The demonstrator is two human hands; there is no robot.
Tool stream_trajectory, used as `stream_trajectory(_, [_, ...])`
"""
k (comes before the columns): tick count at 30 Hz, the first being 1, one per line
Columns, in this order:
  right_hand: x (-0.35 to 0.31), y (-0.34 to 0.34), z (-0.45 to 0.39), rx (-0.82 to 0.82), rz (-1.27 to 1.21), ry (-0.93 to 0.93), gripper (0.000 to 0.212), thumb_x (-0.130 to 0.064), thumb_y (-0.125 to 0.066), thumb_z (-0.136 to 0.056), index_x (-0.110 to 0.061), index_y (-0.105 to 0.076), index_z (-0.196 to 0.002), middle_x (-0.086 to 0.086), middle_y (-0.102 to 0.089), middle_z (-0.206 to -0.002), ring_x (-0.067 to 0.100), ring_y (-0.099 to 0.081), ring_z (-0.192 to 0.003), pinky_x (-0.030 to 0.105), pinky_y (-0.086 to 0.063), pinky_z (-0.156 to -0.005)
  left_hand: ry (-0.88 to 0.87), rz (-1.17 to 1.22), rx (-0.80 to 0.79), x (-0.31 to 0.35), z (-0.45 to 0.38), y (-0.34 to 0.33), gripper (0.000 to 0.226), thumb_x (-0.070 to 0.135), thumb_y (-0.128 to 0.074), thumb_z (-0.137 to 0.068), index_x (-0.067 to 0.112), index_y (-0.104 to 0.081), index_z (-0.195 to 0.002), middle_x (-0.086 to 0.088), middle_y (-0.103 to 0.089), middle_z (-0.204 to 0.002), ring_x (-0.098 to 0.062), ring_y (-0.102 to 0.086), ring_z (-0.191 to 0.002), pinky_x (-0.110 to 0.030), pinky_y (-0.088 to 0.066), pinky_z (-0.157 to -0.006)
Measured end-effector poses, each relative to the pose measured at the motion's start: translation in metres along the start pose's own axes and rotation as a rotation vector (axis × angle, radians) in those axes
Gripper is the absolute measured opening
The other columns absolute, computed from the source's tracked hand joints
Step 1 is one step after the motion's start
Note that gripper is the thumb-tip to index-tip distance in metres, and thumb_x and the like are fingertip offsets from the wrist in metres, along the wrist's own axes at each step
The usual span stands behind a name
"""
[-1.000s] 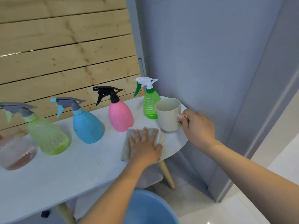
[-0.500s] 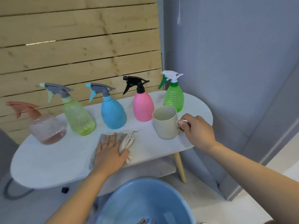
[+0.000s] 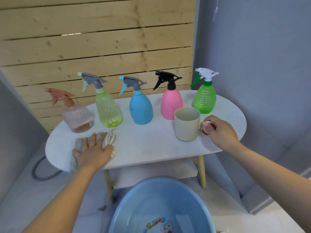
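A: What stands along the back of the surface (image 3: 151, 145)?

B: A row before the plank wall (image 3: 101, 47); from the left, the leftmost bottle (image 3: 78, 118), second bottle (image 3: 108, 110), middle bottle (image 3: 141, 109), fourth bottle (image 3: 171, 104), rightmost bottle (image 3: 205, 100).

A: And nearer?

B: The mug (image 3: 187, 126) stands just before the last two, the right hand (image 3: 220, 130) on its handle at its right; the cloth (image 3: 78, 143) lies at the near left edge, before the first two, under the left hand (image 3: 94, 152); the basin (image 3: 151, 195) sits on the floor below, before the surface.
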State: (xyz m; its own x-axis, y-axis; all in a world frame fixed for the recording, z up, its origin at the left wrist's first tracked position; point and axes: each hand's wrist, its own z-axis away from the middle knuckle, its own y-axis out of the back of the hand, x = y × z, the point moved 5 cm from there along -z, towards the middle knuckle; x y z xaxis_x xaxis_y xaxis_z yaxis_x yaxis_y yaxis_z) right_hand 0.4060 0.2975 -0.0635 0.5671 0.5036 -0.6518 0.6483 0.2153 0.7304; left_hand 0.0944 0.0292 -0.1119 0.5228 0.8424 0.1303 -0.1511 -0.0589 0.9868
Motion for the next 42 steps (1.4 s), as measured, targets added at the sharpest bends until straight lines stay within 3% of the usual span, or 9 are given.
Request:
stream_trajectory(10, [0.008, 0.002, -0.023, -0.068, -0.030, 0.009, 0.015, -0.022, -0.049, -0.093, -0.028, -0.053, -0.080, 0.004, -0.064, -0.095, 0.027, -0.053, -0.094, 0.038, -0.045, -0.078, -0.290, 0.009, -0.034, 0.125, 0.033, -0.025, 0.060, 0.046, -0.027, -0.096, 0.043, 0.000, -0.149, 0.004, 0.009, -0.160, -0.029, 0.010, -0.146, -0.061, 0.004, -0.113])
stream_trajectory(16, [0.021, 0.007, -0.037, -0.117, -0.050, 0.023, 0.013, -0.018, -0.050, -0.094, -0.024, -0.055, -0.083, 0.009, -0.063, -0.095, 0.028, -0.052, -0.096, 0.033, -0.039, -0.077, -0.343, -0.010, -0.063, 0.179, 0.037, -0.033, 0.063, 0.045, -0.028, -0.094, 0.041, 0.003, -0.149, 0.003, 0.012, -0.160, -0.030, 0.013, -0.146, -0.062, 0.008, -0.112])
stream_trajectory(23, [0.024, 0.001, -0.049, -0.218, -0.051, 0.059, 0.015, -0.015, -0.046, -0.095, -0.023, -0.055, -0.086, -0.006, -0.056, -0.081, 0.028, -0.045, -0.100, 0.027, -0.029, -0.074, -0.374, -0.013, -0.041, 0.194, 0.034, -0.037, 0.064, 0.048, -0.027, -0.093, 0.043, 0.003, -0.149, 0.005, 0.012, -0.160, -0.029, 0.013, -0.146, -0.062, 0.007, -0.112])
stream_trajectory(27, [0.028, 0.000, -0.051, -0.231, -0.044, 0.040, 0.017, -0.015, -0.045, -0.096, -0.027, -0.055, -0.088, -0.002, -0.059, -0.090, 0.031, -0.044, -0.109, 0.030, -0.031, -0.082, -0.379, -0.021, -0.034, 0.195, 0.035, -0.036, 0.063, 0.048, -0.027, -0.093, 0.043, 0.004, -0.149, 0.005, 0.012, -0.160, -0.029, 0.013, -0.146, -0.061, 0.007, -0.112])
stream_trajectory(30, [0.025, 0.002, -0.050, -0.218, -0.049, 0.029, 0.021, -0.016, -0.045, -0.096, -0.031, -0.058, -0.101, 0.006, -0.057, -0.113, 0.029, -0.039, -0.118, 0.030, -0.028, -0.096, -0.367, -0.025, -0.020, 0.194, 0.034, -0.038, 0.062, 0.048, -0.026, -0.094, 0.043, 0.003, -0.149, 0.003, 0.012, -0.160, -0.029, 0.013, -0.146, -0.062, 0.008, -0.112])
stream_trajectory(33, [0.023, 0.009, -0.049, -0.119, 0.034, 0.016, 0.027, -0.018, -0.045, -0.096, -0.020, -0.057, -0.120, 0.008, -0.052, -0.122, 0.027, -0.033, -0.122, 0.027, -0.023, -0.098, -0.328, -0.019, -0.009, 0.196, 0.032, -0.038, 0.061, 0.048, -0.024, -0.094, 0.043, 0.003, -0.149, 0.002, 0.011, -0.160, -0.030, 0.012, -0.146, -0.062, 0.009, -0.111])
stream_trajectory(36, [0.011, 0.023, -0.037, 0.164, 0.152, 0.079, 0.027, -0.013, -0.046, -0.093, -0.013, -0.059, -0.116, 0.010, -0.056, -0.117, 0.032, -0.037, -0.115, 0.033, -0.029, -0.097, -0.301, 0.003, 0.000, 0.199, 0.033, -0.038, 0.062, 0.048, -0.024, -0.094, 0.042, 0.001, -0.149, 0.000, 0.011, -0.160, -0.031, 0.012, -0.146, -0.064, 0.010, -0.110])
stream_trajectory(39, [-0.021, 0.030, -0.011, 0.391, 0.157, 0.342, 0.027, -0.010, -0.044, -0.083, -0.007, -0.064, -0.102, 0.010, -0.060, -0.099, 0.031, -0.044, -0.099, 0.030, -0.030, -0.088, -0.298, 0.006, -0.002, 0.197, 0.033, -0.038, 0.062, 0.049, -0.025, -0.094, 0.041, 0.001, -0.150, -0.001, 0.010, -0.160, -0.031, 0.012, -0.146, -0.064, 0.010, -0.110])
stream_trajectory(42, [-0.058, 0.020, 0.018, 0.396, 0.166, 0.616, 0.026, -0.009, -0.044, -0.079, -0.006, -0.066, -0.094, 0.008, -0.061, -0.091, 0.027, -0.046, -0.089, 0.032, -0.034, -0.082, -0.297, -0.030, -0.038, 0.186, 0.029, -0.035, 0.063, 0.050, -0.025, -0.095, 0.040, 0.004, -0.150, 0.000, 0.012, -0.160, -0.028, 0.014, -0.146, -0.062, 0.010, -0.111])
